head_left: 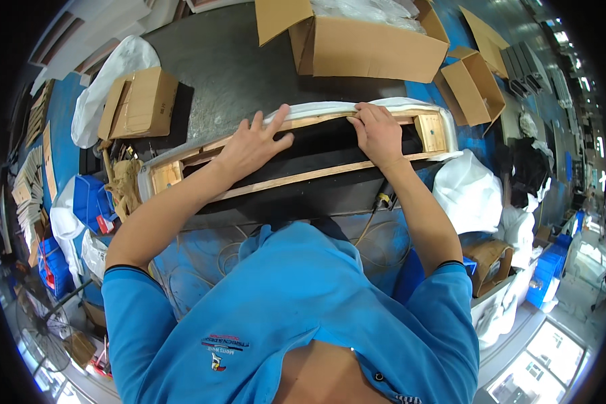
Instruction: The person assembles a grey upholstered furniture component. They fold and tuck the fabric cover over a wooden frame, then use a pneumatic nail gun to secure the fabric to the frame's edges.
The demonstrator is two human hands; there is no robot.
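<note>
Wooden frame [296, 151], lying left-right, hands on top

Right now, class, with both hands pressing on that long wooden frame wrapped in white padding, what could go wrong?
1. The long wooden frame reaches the dark worktable's near edge; a hard push might tip it off.
2. The right hand pinches the white padding at the frame's far rail; it could slip or wrinkle.
3. The left hand lies flat on bare wood; splinters seem possible.

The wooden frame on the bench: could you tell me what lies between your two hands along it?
In the head view, between the left hand and right hand lies the wooden frame's dark inner panel.
</note>
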